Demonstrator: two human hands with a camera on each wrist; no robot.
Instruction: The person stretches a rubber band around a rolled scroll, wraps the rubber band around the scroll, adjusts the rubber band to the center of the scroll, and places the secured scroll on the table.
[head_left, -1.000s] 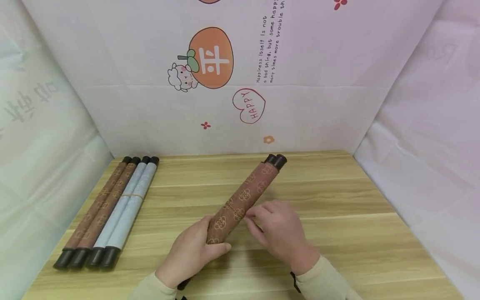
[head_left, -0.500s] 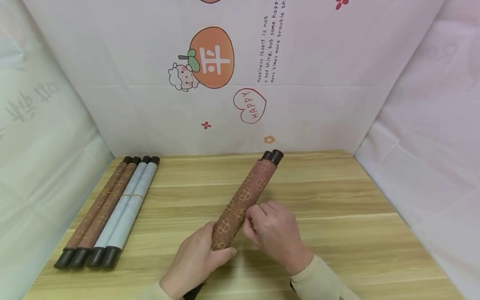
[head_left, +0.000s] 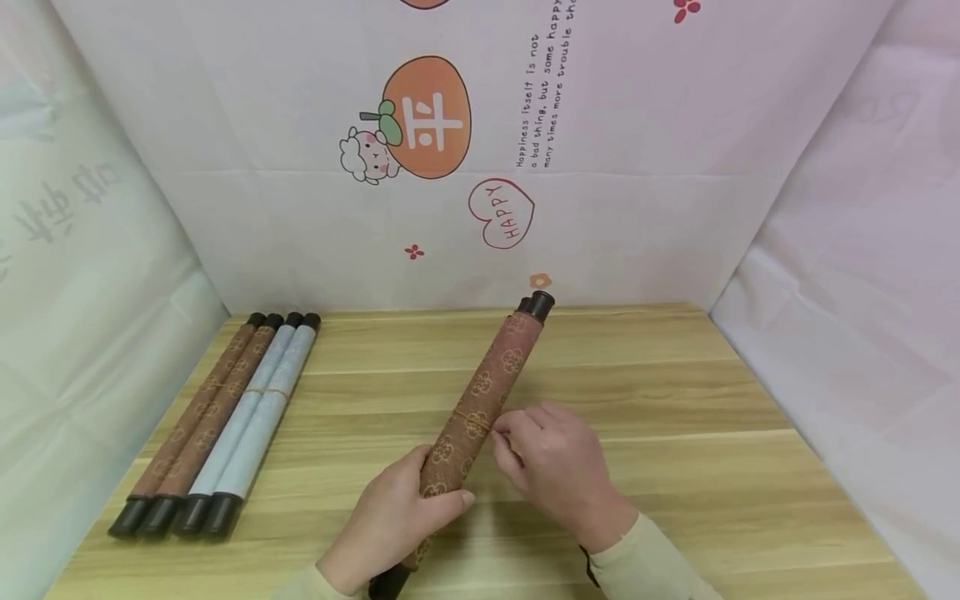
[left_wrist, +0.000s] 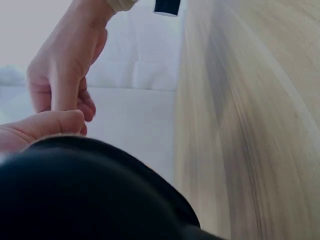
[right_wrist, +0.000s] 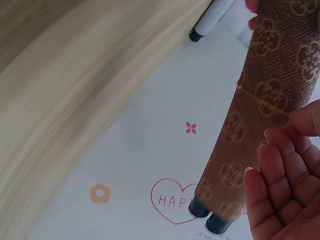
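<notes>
My left hand (head_left: 401,512) grips the lower part of a brown hanging scroll (head_left: 480,392) patterned with gold flowers. Two black end knobs show at its top, and the scroll is held tilted above the table. Around its middle runs a thin tan band (right_wrist: 262,101). At the scroll's right side, my right hand (head_left: 555,458) pinches that band between thumb and forefinger, its other fingers (right_wrist: 285,165) beside the brown cloth. The left wrist view is largely blocked by a dark shape, with the right hand (left_wrist: 65,65) beyond it.
On the left of the wooden table (head_left: 660,392) lie a brown scroll pair (head_left: 202,417) and a pale blue pair (head_left: 251,417) side by side. The blue one has a band round it. White printed cloth (head_left: 637,208) walls the back and both sides.
The held scroll has swung a little more upright, its top moving left and up. Both hands stay on it, and the right hand has shifted only slightly.
</notes>
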